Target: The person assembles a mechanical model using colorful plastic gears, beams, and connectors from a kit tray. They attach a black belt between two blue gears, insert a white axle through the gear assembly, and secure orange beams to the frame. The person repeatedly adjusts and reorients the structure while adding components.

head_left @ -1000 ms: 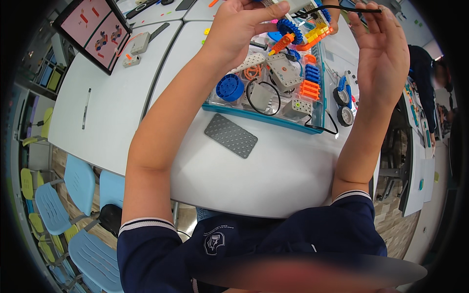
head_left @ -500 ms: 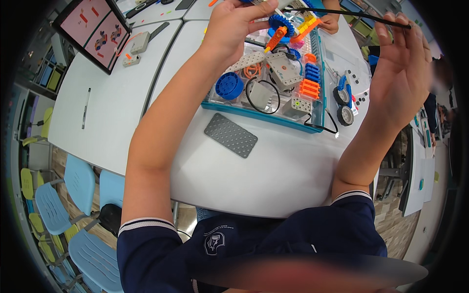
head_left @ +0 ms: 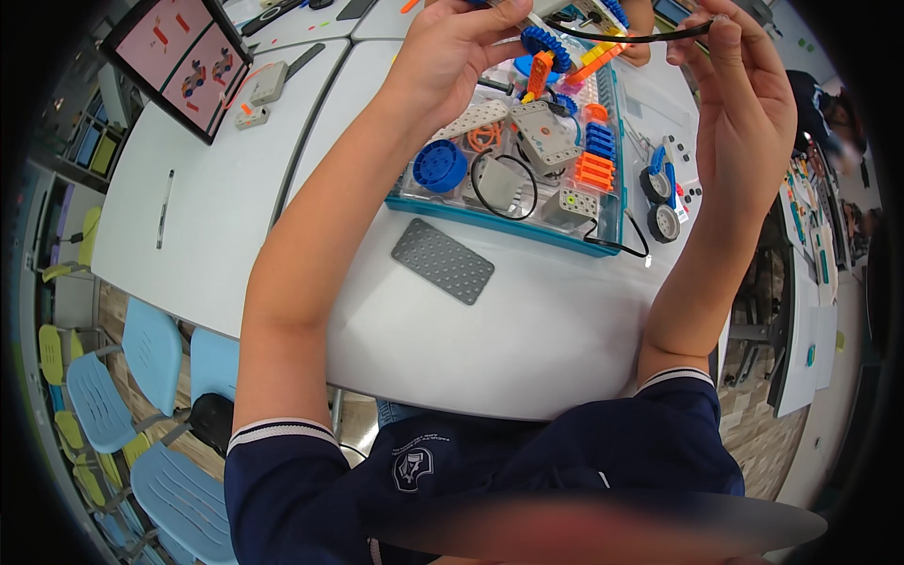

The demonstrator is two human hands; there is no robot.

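1. Model of gears and beams (head_left: 547,43), cropped by the view's upper edge, is held up over the far part of the teal-rimmed tray (head_left: 501,222).
2. Left hand (head_left: 454,58), above the tray's far left: thumb and fingers closed on the model's left side. Right hand (head_left: 744,99), right of the tray: half curled, fingertips pinching the end of a black cable (head_left: 650,40).
3. The model looks light and stiff, its joints liable to pop loose; beams seem a surer hold than gears. The cable should flex easily, best held near its end.
4. Inside the tray: blue wheel (head_left: 440,166), grey block (head_left: 546,137), orange bands (head_left: 484,138), blue toothed pieces (head_left: 600,141), orange toothed pieces (head_left: 595,171).
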